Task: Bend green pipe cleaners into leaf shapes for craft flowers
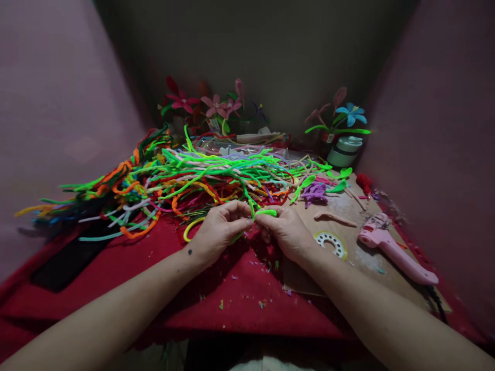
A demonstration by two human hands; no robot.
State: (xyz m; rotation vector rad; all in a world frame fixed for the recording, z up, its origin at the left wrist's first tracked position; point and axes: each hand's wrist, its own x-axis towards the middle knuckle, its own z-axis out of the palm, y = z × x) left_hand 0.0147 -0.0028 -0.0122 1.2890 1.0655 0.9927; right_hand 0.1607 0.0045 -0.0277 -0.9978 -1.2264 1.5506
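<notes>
Pinching a fuzzy bright-green strand (267, 213), left hand (222, 226) and right hand (289, 234) meet inside the red cloth (185, 309)'s near edge. Pinkish walls (58, 103) flank it.

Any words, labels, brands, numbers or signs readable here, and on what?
Nothing is readable.
Small white tag below the pink fuzzy flower: too small, blurred.
Small pale tag below-left of the blue fuzzy flower: likewise.
Pink plastic gun-shaped tool: no legible marking.
Bright-green fuzzy wire being held: no text visible.
</notes>
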